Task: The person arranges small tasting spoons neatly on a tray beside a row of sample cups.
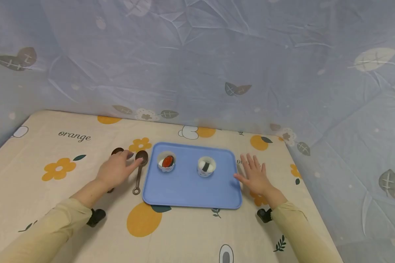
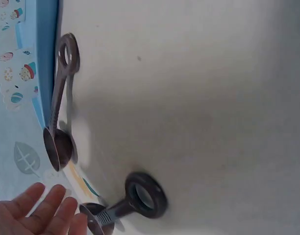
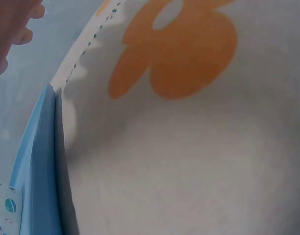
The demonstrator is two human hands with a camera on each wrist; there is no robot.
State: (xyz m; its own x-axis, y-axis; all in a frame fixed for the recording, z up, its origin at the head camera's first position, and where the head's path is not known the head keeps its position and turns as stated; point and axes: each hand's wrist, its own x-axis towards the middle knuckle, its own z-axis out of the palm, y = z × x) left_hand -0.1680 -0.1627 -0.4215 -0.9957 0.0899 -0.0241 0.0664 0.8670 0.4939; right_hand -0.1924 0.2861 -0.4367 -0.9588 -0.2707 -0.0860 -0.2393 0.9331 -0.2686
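My left hand (image 1: pixel 116 170) hovers palm down over two brown spoons left of the tray, fingers loosely extended and gripping nothing. One spoon (image 1: pixel 138 177) lies along the tray's left side, bowl away from me. The other spoon (image 2: pixel 145 195) is partly covered by the hand in the head view; its ring-ended handle shows in the left wrist view. My right hand (image 1: pixel 255 176), fingers spread, is at the right rim of the blue tray (image 1: pixel 187 193); whether it touches the rim I cannot tell. It holds nothing.
Two patterned paper cups stand on the tray. The left cup (image 1: pixel 166 169) holds a red-topped piece with a dark band; the right cup (image 1: pixel 205 174) holds a white piece with a black strip. A printed cloth (image 1: pixel 181 233) covers the table, and a grey-blue curtain (image 1: pixel 197 65) hangs behind.
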